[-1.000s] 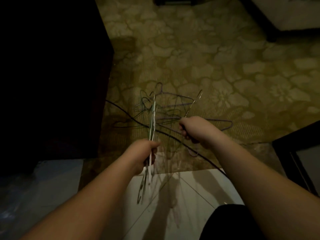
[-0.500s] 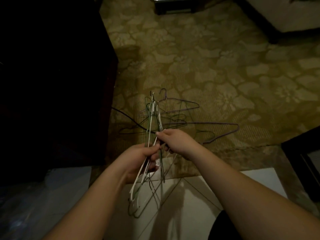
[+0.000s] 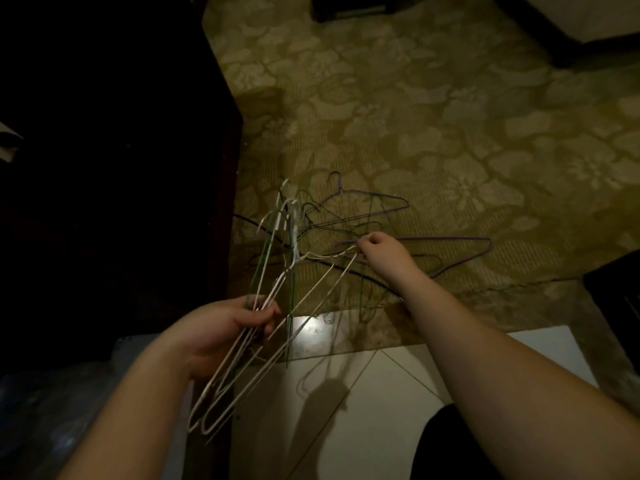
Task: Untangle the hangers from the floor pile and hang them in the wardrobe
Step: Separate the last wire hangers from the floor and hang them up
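Hangers [image 3: 242,337] gripped in left hand [image 3: 221,330], black cable [image 3: 346,270] crossing floor pile [image 3: 363,220]

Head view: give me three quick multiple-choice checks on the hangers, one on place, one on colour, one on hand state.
1. Where do the loose purple wire hangers lie?
A. on the patterned carpet
B. on the white tile
C. on a rail

2. What colours are the thin wire hangers bunched in the left hand?
A. red and black
B. white and green
C. all purple

3. What is the right hand doing?
A. hanging open, idle
B. pressing flat on the carpet
C. pinching the corner of one white wire hanger

Key: 1 A, they rest on the floral carpet; 2 B, pale and green wires pass through the fist; 3 C, its fingers close on the white wire.
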Demonstrator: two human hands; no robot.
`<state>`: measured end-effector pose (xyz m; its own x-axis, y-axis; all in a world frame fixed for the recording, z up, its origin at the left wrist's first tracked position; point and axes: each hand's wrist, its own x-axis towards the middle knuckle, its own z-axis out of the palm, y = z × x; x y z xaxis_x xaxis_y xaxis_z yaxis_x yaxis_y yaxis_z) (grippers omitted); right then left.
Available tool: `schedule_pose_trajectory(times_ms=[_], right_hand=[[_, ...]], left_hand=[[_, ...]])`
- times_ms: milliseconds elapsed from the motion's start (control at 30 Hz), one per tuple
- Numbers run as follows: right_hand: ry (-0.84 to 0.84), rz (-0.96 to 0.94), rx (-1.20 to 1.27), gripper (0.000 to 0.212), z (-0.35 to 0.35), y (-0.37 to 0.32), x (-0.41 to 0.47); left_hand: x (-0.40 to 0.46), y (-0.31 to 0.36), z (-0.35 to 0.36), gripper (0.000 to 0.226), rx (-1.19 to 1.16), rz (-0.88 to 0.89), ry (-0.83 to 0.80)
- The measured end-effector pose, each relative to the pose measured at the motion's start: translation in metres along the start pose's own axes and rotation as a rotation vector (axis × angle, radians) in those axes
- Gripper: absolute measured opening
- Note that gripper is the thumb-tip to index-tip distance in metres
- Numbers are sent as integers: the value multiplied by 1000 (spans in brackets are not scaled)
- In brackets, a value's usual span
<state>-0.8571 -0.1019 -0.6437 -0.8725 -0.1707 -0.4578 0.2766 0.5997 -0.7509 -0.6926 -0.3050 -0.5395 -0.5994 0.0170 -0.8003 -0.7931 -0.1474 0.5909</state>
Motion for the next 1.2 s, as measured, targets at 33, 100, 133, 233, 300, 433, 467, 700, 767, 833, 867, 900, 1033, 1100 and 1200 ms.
schedule_pose_trajectory(times_ms=[33, 100, 133, 233, 300, 433, 467, 700, 767, 833, 867, 900, 1033, 1100, 1200], right_hand=[[-14, -11, -7, 23, 1, -4, -1], [-39, -30, -29, 28, 4, -8, -2], [-45, -43, -41, 30, 6, -8, -2], [-28, -74, 20, 38, 12, -10, 0], [20, -119, 96, 47, 13, -13, 2], [37, -360, -154, 64, 14, -27, -1], [0, -422, -273, 63, 15, -29, -2], [-278, -318, -196, 22, 11, -30, -17], [-206, -355, -239, 33, 8, -33, -15], [-108, -427, -288, 47, 3, -39, -15], [-57, -450, -312, 51, 0, -42, -15], [-13, -466, -348, 54, -4, -45, -16], [23, -506, -367, 57, -16, -47, -20], [-13, -509, -278, 57, -17, -45, -25], [-35, -467, -103, 59, -23, -42, -28]], left_hand=[[-2, -1, -2, 17, 31, -13, 18], [-6, -4, -5, 17, 109, -17, 89], [-7, -6, -8, 16, 174, -6, 136], [-8, -8, -16, 15, 335, 3, 212], [-9, -8, -20, 14, 370, -17, 210], [-15, -8, -29, 15, 541, -6, 178], [-17, -8, -31, 14, 579, -6, 156], [-25, -10, -54, 22, 702, 4, 193], [-25, -10, -55, 18, 807, 19, 234], [-22, -9, -51, 14, 944, 41, 310], [-20, -8, -49, 14, 1017, 61, 365], [-19, -7, -46, 16, 1083, 82, 422], [-13, 1, -36, 24, 1220, 184, 567], [-14, 5, -34, 24, 1254, 253, 572], [-18, 9, -29, 23, 1289, 428, 600]])
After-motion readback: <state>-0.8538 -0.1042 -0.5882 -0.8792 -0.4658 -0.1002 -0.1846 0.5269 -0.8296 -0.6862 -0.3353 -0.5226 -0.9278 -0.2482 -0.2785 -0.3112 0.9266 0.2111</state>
